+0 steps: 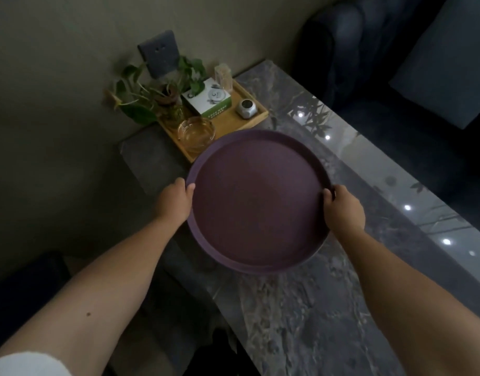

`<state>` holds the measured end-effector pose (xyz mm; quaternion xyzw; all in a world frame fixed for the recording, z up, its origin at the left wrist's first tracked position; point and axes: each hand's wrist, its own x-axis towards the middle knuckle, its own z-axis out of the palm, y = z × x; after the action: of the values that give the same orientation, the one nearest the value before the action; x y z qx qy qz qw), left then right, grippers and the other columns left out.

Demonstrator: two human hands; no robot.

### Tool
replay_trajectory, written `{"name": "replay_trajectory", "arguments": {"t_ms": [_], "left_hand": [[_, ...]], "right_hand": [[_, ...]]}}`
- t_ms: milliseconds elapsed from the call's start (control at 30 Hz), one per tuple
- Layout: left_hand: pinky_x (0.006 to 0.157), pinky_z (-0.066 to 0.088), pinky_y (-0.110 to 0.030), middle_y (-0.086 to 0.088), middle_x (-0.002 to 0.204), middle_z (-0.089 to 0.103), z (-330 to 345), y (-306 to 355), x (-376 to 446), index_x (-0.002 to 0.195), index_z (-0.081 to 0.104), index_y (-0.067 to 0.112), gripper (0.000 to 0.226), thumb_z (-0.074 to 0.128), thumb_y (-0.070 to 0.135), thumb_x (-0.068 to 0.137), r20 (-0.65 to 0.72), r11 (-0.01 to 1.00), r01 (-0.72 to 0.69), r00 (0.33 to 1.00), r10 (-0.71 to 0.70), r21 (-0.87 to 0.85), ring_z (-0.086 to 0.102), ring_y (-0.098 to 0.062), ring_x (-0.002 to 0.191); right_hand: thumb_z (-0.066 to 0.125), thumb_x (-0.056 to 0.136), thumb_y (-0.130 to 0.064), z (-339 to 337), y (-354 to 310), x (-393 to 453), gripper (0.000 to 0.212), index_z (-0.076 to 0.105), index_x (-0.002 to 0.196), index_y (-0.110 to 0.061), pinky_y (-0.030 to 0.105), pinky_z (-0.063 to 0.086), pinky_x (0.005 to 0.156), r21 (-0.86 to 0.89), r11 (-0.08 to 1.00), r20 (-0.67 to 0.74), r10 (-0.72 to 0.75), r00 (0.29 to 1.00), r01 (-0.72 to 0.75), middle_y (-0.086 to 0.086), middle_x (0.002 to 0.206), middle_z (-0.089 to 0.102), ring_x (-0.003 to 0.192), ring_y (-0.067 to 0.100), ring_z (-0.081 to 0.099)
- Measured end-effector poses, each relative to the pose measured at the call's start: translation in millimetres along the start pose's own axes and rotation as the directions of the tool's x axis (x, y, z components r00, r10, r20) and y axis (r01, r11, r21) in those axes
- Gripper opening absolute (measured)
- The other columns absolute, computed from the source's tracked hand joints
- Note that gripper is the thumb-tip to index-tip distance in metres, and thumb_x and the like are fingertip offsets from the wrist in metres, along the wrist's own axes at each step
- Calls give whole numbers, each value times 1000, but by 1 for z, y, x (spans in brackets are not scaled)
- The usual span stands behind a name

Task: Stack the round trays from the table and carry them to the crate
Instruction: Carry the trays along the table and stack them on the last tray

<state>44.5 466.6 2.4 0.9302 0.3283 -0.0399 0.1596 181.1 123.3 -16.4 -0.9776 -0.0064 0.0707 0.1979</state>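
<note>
A large round purple tray (256,202) with a low rim is held over the left end of a grey marble table (328,308). A second rim line shows along its lower edge, so it may be a stack; I cannot tell for sure. My left hand (173,199) grips the tray's left rim, thumb over the edge. On the opposite rim my right hand (343,206) holds it the same way. No crate is in view.
Behind the round tray a square wooden tray (253,115) holds a glass bowl (196,131), a white and green box (209,100), a small metal tin (245,107) and a potted plant (157,96). A dark sofa (396,63) stands beyond the table.
</note>
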Motion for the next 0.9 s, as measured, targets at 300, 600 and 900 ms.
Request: {"name": "replay_trajectory", "arguments": {"t_ms": [300, 600, 900], "left_hand": [[61, 52, -42, -5, 78, 55, 13, -5, 30, 90, 50, 13, 31, 36, 39, 98, 17, 998, -18, 1000, 17, 57, 55, -20, 67], [54, 42, -36, -4, 84, 54, 18, 0, 32, 94, 50, 13, 30, 34, 38, 99, 70, 994, -81, 995, 75, 80, 52, -19, 67], [43, 28, -30, -1, 65, 48, 21, -2, 34, 90, 42, 16, 31, 27, 40, 100, 93, 989, -86, 993, 75, 120, 45, -15, 51]], "right_hand": [[37, 96, -43, 22, -12, 11, 39, 53, 109, -10, 43, 45, 66, -103, 994, -10, 32, 999, -33, 22, 102, 64, 87, 43, 60], [33, 96, -46, 24, -6, 0, 43, 54, 115, -13, 45, 44, 74, -152, 977, -6, 151, 989, -150, 22, 114, 57, 94, 44, 58], [29, 94, -51, 33, -6, -3, 42, 48, 107, -17, 40, 39, 63, -151, 967, -53, 200, 978, -206, 22, 99, 64, 83, 43, 61]]}}
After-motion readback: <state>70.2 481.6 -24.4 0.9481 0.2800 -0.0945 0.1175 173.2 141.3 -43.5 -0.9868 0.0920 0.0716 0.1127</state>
